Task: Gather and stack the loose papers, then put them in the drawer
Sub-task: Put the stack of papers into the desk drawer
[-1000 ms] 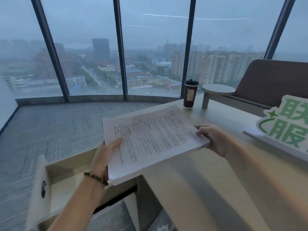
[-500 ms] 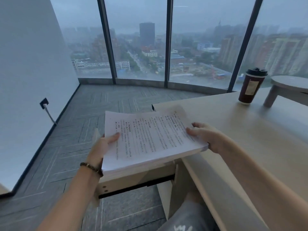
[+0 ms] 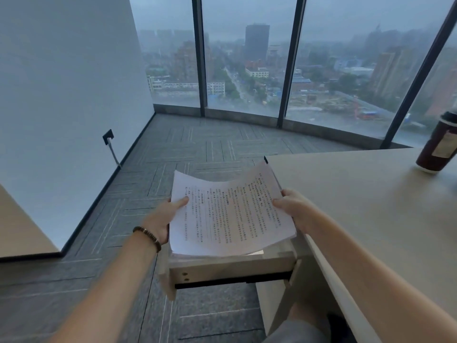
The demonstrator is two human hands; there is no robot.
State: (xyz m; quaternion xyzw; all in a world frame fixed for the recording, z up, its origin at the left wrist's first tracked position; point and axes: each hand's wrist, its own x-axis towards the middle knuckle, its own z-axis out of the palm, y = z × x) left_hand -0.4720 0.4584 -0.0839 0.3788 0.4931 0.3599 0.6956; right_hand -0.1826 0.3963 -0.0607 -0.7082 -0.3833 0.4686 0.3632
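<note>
Flanking drawer (image 3: 230,267): desk (image 3: 371,206), cup (image 3: 437,144)

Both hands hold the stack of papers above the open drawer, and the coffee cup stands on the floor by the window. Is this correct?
Not quite. The head view shows the coffee cup on the desk, not the floor. Both the left hand and right hand do hold the papers above the open drawer.

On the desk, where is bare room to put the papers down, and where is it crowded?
The desk is bare from its left edge across to the cup at far right. It is crowded at the open drawer, where both hands hold the papers just above it.
</note>
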